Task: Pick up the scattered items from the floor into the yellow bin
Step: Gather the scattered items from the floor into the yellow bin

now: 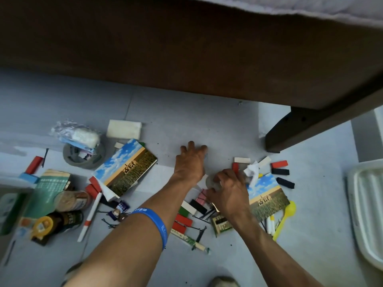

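I am reaching my left hand (pixel 189 162) forward over the floor (pixel 207 125), fingers spread wide and holding nothing; it is hovering over a bare tile, far from me. My right hand (pixel 227 190) is curling narrow around something small and pale; I cannot tell exactly what it is. The yellow bin is not in view. The items are lying all around: the pink block (pixel 201 196) is just at the left of my right fingers, with its long axis running from near-left to far-right. The black block (pixel 198 206) beside it is lying across, pointing near-right. My right hand is nearer to both. The postcard (pixel 267 195) is partly under my right hand, its long axis going left to right.
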